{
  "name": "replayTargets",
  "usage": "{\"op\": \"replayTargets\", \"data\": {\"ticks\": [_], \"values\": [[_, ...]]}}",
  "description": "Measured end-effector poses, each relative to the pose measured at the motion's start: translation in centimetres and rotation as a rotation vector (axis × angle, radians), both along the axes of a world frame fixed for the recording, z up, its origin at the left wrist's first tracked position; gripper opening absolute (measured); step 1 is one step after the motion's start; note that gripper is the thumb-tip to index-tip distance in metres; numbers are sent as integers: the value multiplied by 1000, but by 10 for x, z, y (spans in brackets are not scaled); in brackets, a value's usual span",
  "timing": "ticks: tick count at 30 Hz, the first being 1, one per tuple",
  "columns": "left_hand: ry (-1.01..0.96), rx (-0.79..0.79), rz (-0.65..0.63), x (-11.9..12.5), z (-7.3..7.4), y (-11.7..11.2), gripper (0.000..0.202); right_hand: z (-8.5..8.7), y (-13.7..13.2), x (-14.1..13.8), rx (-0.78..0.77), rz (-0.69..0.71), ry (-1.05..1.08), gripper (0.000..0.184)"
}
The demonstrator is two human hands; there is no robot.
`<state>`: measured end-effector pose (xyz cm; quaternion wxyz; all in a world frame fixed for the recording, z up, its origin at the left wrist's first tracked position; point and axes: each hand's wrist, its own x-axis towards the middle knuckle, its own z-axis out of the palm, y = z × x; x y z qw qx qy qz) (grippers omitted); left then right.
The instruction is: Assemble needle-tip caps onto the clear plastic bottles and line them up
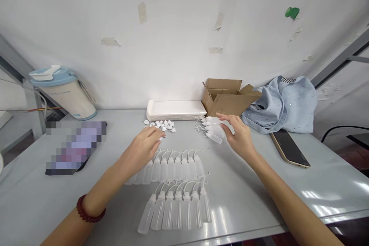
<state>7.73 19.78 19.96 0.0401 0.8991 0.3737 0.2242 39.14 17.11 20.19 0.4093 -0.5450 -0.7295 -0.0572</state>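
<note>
My left hand (145, 144) is closed in a pinch, with a small white cap (162, 138) at its fingertips, partly hidden. Just beyond it lies a loose group of white caps (161, 123). My right hand (238, 134) has thumb and forefinger apart, beside a small pile of translucent squeeze bottles (215, 137); I see no bottle gripped in it. Between my forearms, similar bottles lie in two rows, a back row (172, 170) partly covered by my left hand and a front row (178, 211). Thin curved tethers rise from their necks.
A white stack of flat packs (178, 110) and an open cardboard box (227, 102) stand against the wall. On the right are a light blue cloth bag (300, 103) and a phone (290, 149). A large tumbler (67, 94) and a blurred-out device (77, 148) occupy the left.
</note>
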Motion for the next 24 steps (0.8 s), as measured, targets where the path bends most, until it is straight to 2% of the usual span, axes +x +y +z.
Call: {"op": "replayTargets", "data": {"ticks": [2,5,7,10,13,19,24], "values": [[-55,12,-10,3,3,-8,22,10,-12,-9,-78,58,6,10],[-143,25,-39,9,8,-18,19,25,-31,-24,-449,210,9,23],[-174,31,-65,13,9,-24,17,32,-43,-33,-659,316,-74,35],[-187,37,-99,17,8,-29,16,38,-58,-47,-835,500,-234,43],[-181,32,-123,18,5,-31,16,36,-68,-58,-945,628,-345,46],[-179,30,-148,21,1,-30,18,25,-72,-66,-1008,578,-495,47],[-178,46,-148,23,2,-31,19,26,-72,-67,-1034,548,-576,45]]}}
